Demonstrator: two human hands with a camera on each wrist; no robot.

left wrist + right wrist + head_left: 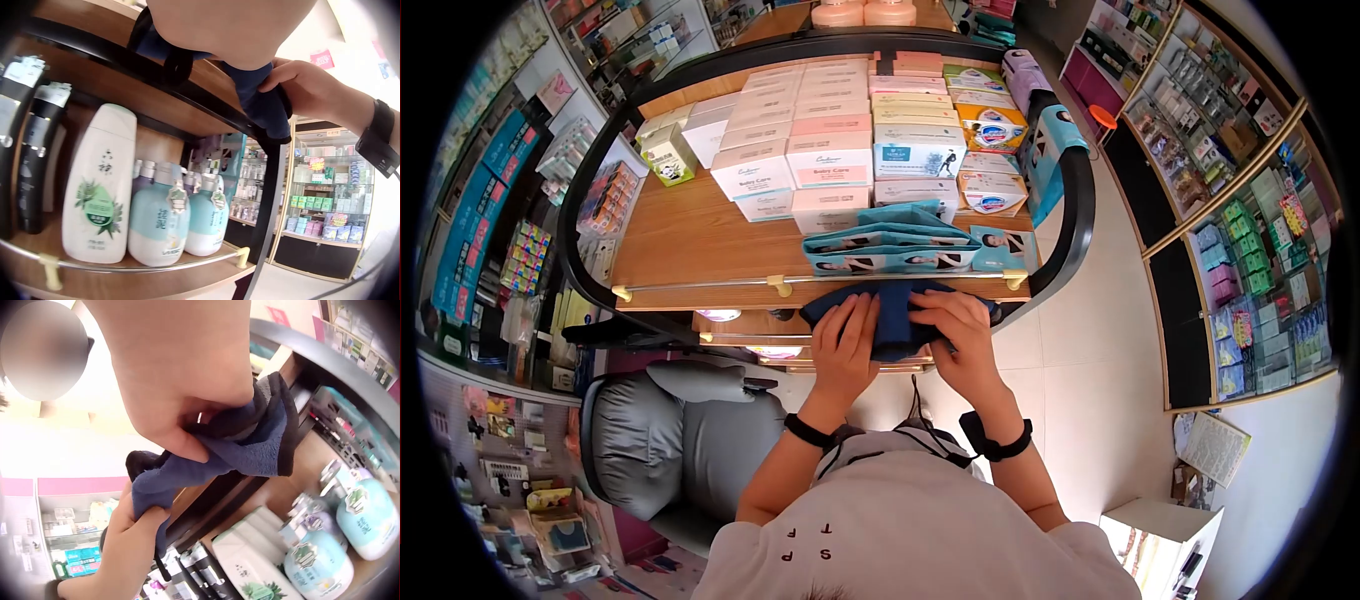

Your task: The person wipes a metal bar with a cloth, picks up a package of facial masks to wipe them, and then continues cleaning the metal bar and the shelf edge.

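A dark blue cloth (892, 318) with black edging is held in both hands at the shelf's front edge. The left hand (846, 345) lies over its left part, and in the right wrist view the left hand (128, 547) pinches one end with the thumb on top. The right hand (962, 335) grips the other part; in the right wrist view the thumb of the right hand (187, 375) presses on the cloth (219, 459), which is bunched and folded. The left wrist view shows the cloth (259, 103) hanging between the hands.
Boxes (830, 150) and teal packs (890, 245) stand on the wooden top (690, 250), behind a metal rail. Bottles (100, 187) fill a lower shelf. A grey chair (690, 440) is at the left, glass display cases (1260, 270) at the right.
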